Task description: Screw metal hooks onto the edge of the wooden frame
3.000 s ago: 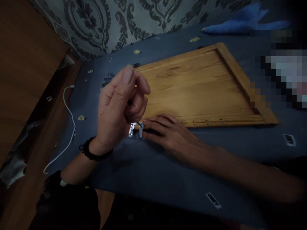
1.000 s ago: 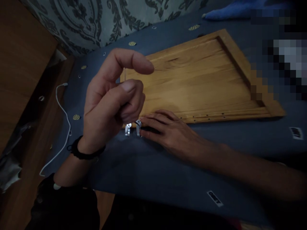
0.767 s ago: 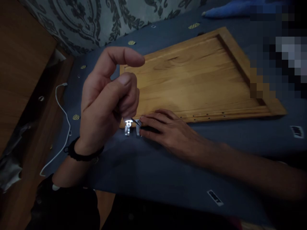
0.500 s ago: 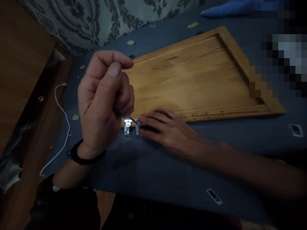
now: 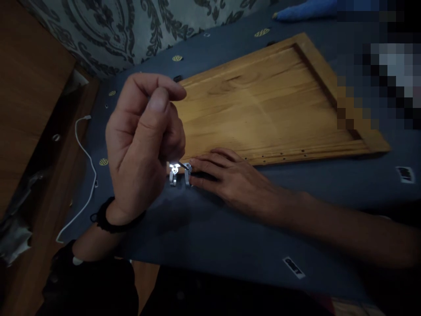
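My left hand, with a black band at the wrist, is closed in a fist above the lower left edge of a framed wooden panel. A thin dark shaft, seemingly a screwdriver, shows below the fist; its handle is hidden in my fingers. The shaft slants down to the right beside two shiny metal fittings, one on the left and one on the right. My right hand lies flat with fingers spread over the panel's near edge, its fingertips against the right fitting.
Small dark holes run along the panel's near edge. A white cable lies left on the dark patterned cloth. Something blue lies behind the panel. A patterned wall stands at the back; the upper right is pixelated.
The view has shifted slightly. My left fist has shifted a little downward over the fittings. My right hand stays in place on the panel's edge.
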`<state>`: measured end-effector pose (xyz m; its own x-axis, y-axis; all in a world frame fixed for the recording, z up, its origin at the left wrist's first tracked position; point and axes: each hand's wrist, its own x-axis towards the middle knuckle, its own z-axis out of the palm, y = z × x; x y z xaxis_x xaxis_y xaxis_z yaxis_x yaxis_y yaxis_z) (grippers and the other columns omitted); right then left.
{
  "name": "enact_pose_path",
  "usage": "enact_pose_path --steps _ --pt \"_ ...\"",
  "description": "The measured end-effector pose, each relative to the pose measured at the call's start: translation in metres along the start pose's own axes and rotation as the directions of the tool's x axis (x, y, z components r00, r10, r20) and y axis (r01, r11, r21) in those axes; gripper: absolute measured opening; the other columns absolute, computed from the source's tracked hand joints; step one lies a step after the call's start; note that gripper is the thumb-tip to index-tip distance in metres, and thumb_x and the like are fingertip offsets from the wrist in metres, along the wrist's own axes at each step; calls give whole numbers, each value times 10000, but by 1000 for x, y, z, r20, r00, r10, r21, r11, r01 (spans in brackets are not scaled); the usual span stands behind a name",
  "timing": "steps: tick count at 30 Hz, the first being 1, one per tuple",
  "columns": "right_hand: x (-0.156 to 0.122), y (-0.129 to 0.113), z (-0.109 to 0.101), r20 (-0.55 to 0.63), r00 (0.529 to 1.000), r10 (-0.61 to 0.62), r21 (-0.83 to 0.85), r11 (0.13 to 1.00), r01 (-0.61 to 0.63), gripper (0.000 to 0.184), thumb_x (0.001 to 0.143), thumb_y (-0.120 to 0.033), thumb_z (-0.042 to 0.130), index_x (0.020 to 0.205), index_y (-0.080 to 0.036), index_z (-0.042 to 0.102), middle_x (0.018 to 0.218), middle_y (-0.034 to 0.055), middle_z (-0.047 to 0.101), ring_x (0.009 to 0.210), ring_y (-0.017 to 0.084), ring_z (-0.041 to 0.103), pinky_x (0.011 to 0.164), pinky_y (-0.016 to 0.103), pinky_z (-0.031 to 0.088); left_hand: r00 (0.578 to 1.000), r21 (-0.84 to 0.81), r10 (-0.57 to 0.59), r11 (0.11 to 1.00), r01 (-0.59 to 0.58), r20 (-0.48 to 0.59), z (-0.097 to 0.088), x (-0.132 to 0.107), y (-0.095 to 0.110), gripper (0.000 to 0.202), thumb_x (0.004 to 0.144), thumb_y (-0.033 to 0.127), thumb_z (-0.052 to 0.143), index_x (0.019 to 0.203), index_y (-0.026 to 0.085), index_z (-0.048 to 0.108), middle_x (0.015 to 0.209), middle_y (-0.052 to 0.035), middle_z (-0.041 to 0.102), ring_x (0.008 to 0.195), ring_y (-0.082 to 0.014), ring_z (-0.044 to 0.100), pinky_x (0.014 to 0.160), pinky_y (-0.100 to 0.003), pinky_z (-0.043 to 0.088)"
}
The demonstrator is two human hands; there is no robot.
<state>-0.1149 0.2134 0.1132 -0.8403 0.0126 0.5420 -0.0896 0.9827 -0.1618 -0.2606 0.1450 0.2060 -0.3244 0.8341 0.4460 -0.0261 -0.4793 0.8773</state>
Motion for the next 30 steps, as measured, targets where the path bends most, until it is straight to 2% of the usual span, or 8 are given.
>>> enact_pose_path --steps 4,8,10,14,21,24,27,30 --pt "0 0 1 17 1000 1 13 1000 -2 267 1027 -129 506 1177 -191 719 1311 92 714 1216 252 612 1046 455 485 999 -28 -49 998 49 13 -2 2 -1 217 1018 223 566 860 146 694 506 66 324 406 -54 238 382 -187 235" --pt "-1 0 1 40 999 15 5 1000 -15 259 1019 -136 525 1184 -198 714 1327 94 705 1221 249 599 1061 454 468 988 -52 -81 995 88 129 -3 4 2 164 992 174 565 870 166 675 487 83 253 374 -38 192 384 -167 232" --pt "-1 0 1 47 999 16 1 1000 -16 250 1024 -150 527 1184 -202 712 1318 88 705 1220 245 594 1068 445 460 979 -33 -143 988 149 143 -4 5 4 197 1001 129 517 873 154 664 503 85 250 379 -32 207 401 -162 262" --pt "-1 0 2 19 1000 2 17 1000 -2 258 1054 -180 486 1192 -194 705 1270 75 713 1223 248 584 1070 439 453 947 -55 -84 993 107 311 -8 7 4 199 1021 183 489 920 171 660 526 90 273 327 -8 240 379 -134 266" --pt "-1 2 4 -3 1000 -18 47 999 18 255 1068 -207 473 1168 -171 704 1247 86 715 1213 266 587 1040 453 474 920 76 -171 985 154 352 -13 8 10 181 992 217 580 843 213 682 559 74 283 332 -6 153 345 -169 251" --pt "-1 1 4 -8 1000 -7 47 999 7 255 1069 -195 471 1148 -176 713 1242 77 722 1203 259 593 1039 438 475 898 50 -145 989 136 414 -16 10 9 220 1013 180 518 881 197 692 598 66 347 333 16 170 363 -148 273" --pt "0 1 3 5 1000 1 49 999 -1 247 1061 -184 493 1174 -182 713 1260 81 722 1216 257 590 1043 449 478 869 -1 -116 991 133 482 -20 12 7 421 1033 83 276 945 169 678 587 73 305 333 24 213 413 -117 319" --pt "-1 1 4 22 1000 1 31 1000 -2 235 1048 -172 518 1175 -187 715 1292 94 713 1230 253 592 1051 468 479 894 -88 -71 989 122 442 -25 17 9 402 1024 41 267 936 126 651 558 84 260 342 18 239 410 -107 336"
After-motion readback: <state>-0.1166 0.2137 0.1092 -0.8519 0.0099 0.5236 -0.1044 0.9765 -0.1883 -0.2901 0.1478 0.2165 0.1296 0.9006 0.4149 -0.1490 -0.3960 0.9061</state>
